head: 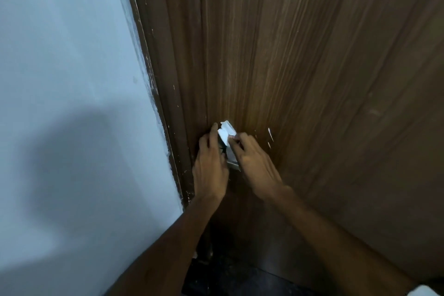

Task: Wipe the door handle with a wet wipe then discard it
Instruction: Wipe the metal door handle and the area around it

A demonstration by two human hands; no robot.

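Pinching wet wipe point(226, 132) between hands, left hand point(210, 170), right hand point(255, 163), against door handle point(231, 160).

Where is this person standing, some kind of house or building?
Probably indoors at a room doorway. A brown wooden door meets its frame beside a pale painted wall, and both hands work a white wipe at the metal door handle.

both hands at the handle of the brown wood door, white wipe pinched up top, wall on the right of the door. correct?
Not quite: the wall is on the left of the door, per the head view. The rest holds: left hand and right hand at the handle, white wipe pinched on top.
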